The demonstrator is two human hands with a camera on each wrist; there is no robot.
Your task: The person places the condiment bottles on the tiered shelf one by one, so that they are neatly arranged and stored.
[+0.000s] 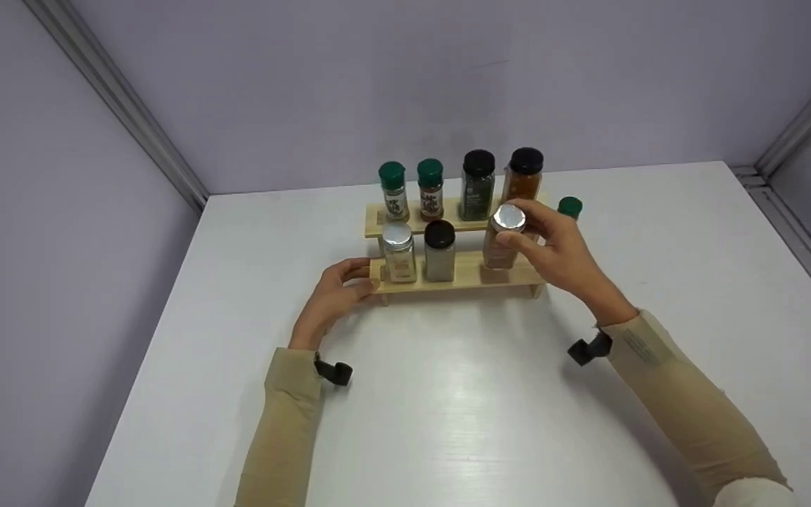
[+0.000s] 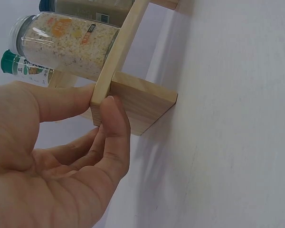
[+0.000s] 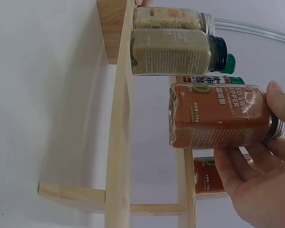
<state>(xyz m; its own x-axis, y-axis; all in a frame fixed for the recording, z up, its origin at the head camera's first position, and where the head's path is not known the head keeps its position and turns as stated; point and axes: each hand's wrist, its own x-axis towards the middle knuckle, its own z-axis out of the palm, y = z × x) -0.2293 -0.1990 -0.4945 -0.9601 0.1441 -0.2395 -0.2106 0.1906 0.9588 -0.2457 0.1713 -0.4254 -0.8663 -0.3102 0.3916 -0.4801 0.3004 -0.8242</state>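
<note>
My right hand grips a spice jar near its silver lid. The jar holds red powder, and its label reads in part "sweet pepper". Its base hangs a short way above the lower board of a two-step wooden spice rack. At the rack's left end, my left hand pinches the lower board between thumb and fingers. On that lower board stand a silver-lidded jar of pale flakes and a black-lidded jar of greyish powder, both left of the held jar.
On the upper step stand two green-capped bottles, a black-lidded jar of dark green herbs and a black-lidded orange jar. Behind my right hand shows another green cap. The white table meets a pale wall.
</note>
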